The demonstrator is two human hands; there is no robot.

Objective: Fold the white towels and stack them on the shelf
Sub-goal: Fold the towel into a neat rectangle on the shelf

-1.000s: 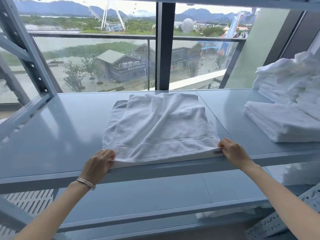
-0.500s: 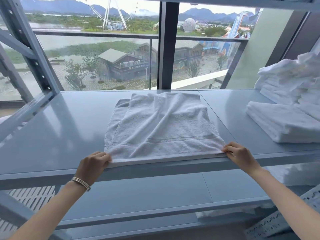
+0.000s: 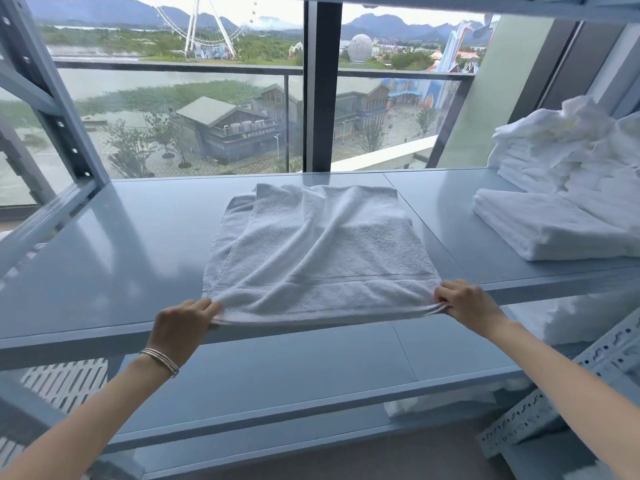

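Note:
A white towel (image 3: pixel 322 251), folded once and wrinkled, lies spread on the grey-blue shelf (image 3: pixel 121 265) in the middle of the view. Its lower layer sticks out on the left side. My left hand (image 3: pixel 185 322) pinches the near left corner at the shelf's front edge. My right hand (image 3: pixel 467 301) pinches the near right corner, where the layers bunch between the fingers. The near hem is stretched tight between both hands and lifted slightly off the shelf.
A folded white towel (image 3: pixel 543 226) lies at the right of the shelf, with a heap of loose and stacked towels (image 3: pixel 568 150) behind it. A slanted metal upright (image 3: pixel 52 109) frames the left side. A lower shelf (image 3: pixel 277 362) runs underneath. A window is behind.
Both hands have lifted the near hem a little and pulled it taut; the right hand's corner is now bunched. The towel's body has stayed in place.

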